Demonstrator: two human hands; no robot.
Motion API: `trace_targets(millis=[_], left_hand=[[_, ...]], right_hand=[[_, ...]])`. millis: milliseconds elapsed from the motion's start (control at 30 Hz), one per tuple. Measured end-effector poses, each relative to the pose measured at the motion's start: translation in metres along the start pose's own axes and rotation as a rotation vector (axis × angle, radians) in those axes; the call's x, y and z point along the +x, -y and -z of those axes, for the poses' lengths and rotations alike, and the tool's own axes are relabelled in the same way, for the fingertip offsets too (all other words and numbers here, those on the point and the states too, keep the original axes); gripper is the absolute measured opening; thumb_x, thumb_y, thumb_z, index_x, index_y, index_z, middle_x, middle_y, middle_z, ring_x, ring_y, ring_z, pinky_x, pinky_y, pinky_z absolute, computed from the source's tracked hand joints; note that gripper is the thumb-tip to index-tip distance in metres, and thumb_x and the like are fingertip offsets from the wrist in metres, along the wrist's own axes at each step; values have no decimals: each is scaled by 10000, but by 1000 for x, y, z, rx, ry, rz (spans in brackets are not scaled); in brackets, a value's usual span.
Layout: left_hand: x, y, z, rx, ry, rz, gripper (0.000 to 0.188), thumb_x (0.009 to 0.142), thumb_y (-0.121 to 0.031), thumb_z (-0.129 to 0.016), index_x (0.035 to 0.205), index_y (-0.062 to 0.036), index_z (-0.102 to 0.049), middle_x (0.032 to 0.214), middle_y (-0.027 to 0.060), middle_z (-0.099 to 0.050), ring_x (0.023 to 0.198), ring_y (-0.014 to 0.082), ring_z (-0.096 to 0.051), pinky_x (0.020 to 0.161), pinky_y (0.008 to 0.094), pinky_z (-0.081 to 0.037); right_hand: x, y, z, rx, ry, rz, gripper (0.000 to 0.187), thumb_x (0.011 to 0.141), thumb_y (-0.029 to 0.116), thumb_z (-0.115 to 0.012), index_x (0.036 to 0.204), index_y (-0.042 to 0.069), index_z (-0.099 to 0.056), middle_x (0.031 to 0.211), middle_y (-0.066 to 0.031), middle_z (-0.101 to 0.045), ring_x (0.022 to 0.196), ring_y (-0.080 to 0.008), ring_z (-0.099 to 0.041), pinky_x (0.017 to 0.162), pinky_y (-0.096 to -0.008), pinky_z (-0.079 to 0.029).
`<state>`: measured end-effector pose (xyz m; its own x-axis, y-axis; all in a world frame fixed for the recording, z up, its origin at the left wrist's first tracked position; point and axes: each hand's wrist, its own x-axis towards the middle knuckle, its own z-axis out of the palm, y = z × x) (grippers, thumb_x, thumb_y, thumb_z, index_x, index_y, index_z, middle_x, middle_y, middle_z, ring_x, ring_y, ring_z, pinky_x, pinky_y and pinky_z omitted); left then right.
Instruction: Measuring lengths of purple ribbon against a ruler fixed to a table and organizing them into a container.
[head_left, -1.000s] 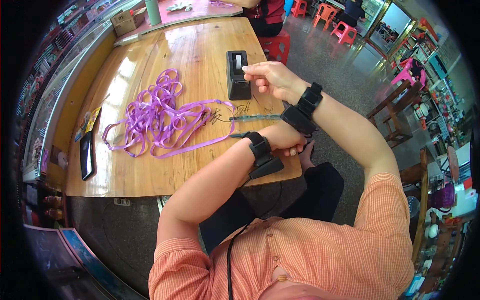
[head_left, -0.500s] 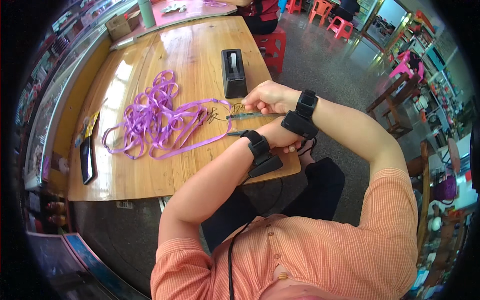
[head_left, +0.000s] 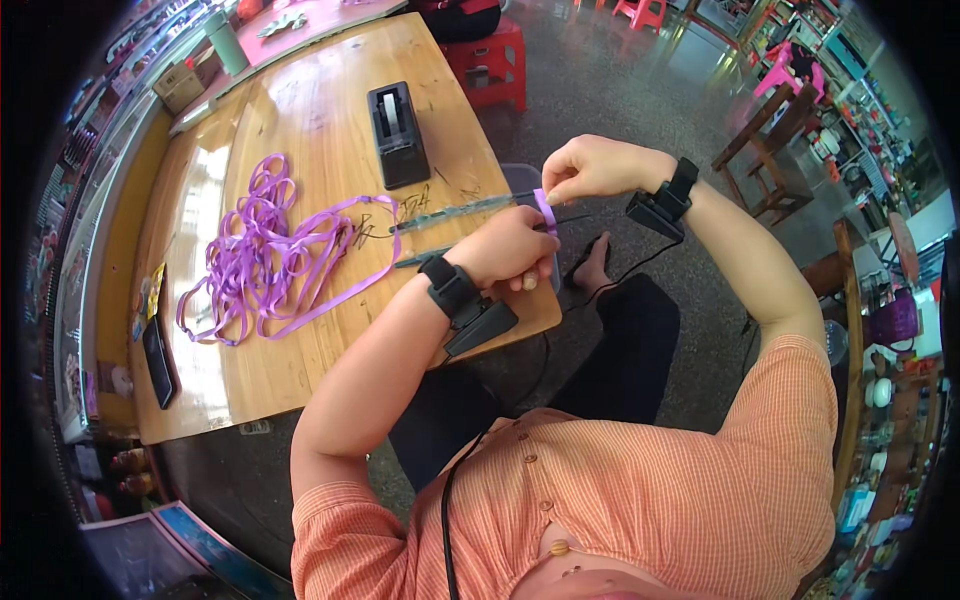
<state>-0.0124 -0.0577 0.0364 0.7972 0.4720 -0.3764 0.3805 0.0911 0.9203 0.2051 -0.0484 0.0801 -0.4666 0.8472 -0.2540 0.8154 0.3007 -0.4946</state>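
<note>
A short length of purple ribbon (head_left: 545, 212) stretches between my two hands at the table's right edge. My right hand (head_left: 600, 168) pinches its upper end between thumb and fingers. My left hand (head_left: 508, 248) is closed at its lower end, fingers curled, palm hidden. Beside it, a long thin dark strip (head_left: 465, 212) lies across the wood toward the ribbon. A second thin dark rod (head_left: 412, 262) passes under my left hand. The large tangled pile of purple ribbon (head_left: 265, 250) rests left of my hands, one loop reaching the strip's far-left end.
A black tape dispenser (head_left: 398, 140) stands on the wooden table (head_left: 320, 110) beyond my hands. A dark phone (head_left: 160, 360) lies at the left edge. Under the right edge shows a translucent bin (head_left: 522, 178). A red stool (head_left: 490, 70) and a seated person are at the back.
My right hand has gone from above the table, by the ribbon loop, to beyond the right edge. My wrists no longer cross. A ribbon piece now shows between my hands; the view has shifted.
</note>
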Motion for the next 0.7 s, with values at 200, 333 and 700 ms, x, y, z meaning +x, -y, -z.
trace_targets(millis=[200,333,700], left_hand=[[-4,-6,-5,39,-39,28,164,973,-152,-551,984,-2,-615,672,34,-636,438,106,-535,404,261,-415],[-2,-5,-4,53,-39,28,174,978,-161,-546,987,0,-610,680,31,-637,441,101,-534,407,255,-415],[-3,-7,-3,45,-38,21,181,976,-155,-544,1016,13,-600,679,35,-635,420,103,-520,385,252,-410]], right_hand=[[-3,-4,-5,7,-32,49,192,859,196,-727,947,25,-735,795,-70,-714,728,-139,-658,686,-287,-511],[0,-12,-6,111,-65,106,177,865,184,-728,939,24,-737,790,-50,-707,725,-118,-643,684,-281,-507],[1,-12,-4,244,-96,123,180,916,189,-688,919,10,-671,776,-20,-664,713,-89,-585,663,-281,-480]])
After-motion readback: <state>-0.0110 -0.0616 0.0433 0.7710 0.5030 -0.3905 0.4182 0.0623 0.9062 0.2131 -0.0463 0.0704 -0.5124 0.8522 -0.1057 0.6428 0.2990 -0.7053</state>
